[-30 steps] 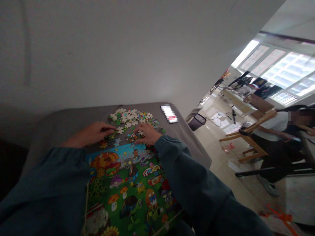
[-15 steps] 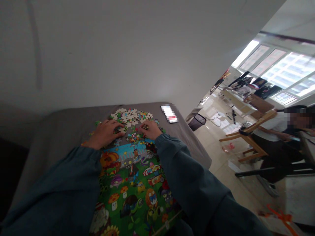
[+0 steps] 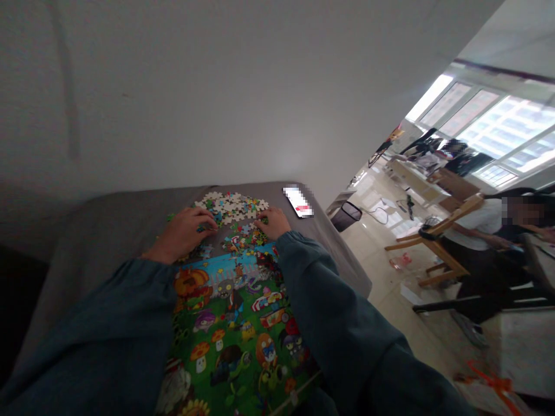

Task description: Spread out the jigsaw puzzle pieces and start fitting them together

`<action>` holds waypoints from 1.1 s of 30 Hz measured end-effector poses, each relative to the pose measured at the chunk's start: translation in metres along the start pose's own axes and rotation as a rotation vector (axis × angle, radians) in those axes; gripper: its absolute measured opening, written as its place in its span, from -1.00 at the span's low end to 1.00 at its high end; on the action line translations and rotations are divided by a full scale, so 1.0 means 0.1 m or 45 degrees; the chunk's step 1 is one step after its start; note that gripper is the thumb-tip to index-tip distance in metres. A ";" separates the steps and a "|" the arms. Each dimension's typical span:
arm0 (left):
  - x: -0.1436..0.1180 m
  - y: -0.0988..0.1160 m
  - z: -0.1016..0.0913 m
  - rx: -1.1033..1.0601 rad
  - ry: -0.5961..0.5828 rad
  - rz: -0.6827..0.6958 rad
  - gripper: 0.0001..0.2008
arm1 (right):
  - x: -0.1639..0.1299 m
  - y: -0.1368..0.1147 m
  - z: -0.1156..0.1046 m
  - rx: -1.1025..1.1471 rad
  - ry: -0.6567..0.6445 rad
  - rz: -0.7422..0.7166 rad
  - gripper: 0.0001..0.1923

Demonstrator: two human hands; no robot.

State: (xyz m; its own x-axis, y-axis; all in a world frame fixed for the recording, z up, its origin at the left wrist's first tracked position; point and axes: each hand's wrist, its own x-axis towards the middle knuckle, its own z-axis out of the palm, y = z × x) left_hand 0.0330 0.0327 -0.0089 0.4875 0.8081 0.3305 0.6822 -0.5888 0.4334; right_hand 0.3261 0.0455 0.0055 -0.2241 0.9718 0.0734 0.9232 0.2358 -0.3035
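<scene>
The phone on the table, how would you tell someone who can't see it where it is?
Start at the grey table against the wall, with the colourful puzzle picture on it. Beyond the right hand and the pile of loose puzzle pieces, near the table's far right corner, lies the phone. It is one flat, smooth rectangle with a bright screen, unlike the small knobbly pieces.

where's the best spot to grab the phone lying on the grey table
The flat phone with the white screen lies face up near the far right corner of the grey cloth-covered table, apart from the pile of loose jigsaw pieces. Probably best pinched across its two long edges, coming from above. The right hand is nearest, resting just short of it.
</scene>
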 end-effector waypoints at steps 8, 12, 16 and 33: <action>-0.06 -0.08 0.09 0.200 -0.208 -0.092 -0.58 | -0.01 0.04 -0.07 -0.056 -0.228 -0.074 -0.42; -0.08 -0.05 0.16 0.237 -0.173 -0.197 -0.45 | -0.01 0.06 -0.10 -0.050 -0.298 -0.105 -0.33; -0.10 -0.08 0.22 0.270 -0.280 -0.209 -0.37 | 0.02 0.07 -0.09 -0.026 -0.294 -0.112 -0.72; -0.02 0.19 -0.06 0.304 -0.459 -0.191 -0.65 | 0.14 0.17 0.12 0.485 -0.250 -0.128 -0.94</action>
State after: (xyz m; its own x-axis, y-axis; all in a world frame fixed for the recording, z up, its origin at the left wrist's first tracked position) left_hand 0.0417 0.0201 0.0032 0.5031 0.8626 -0.0523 0.8458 -0.4791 0.2349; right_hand 0.3353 0.0636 -0.0101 -0.3959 0.9169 -0.0505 0.7209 0.2762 -0.6357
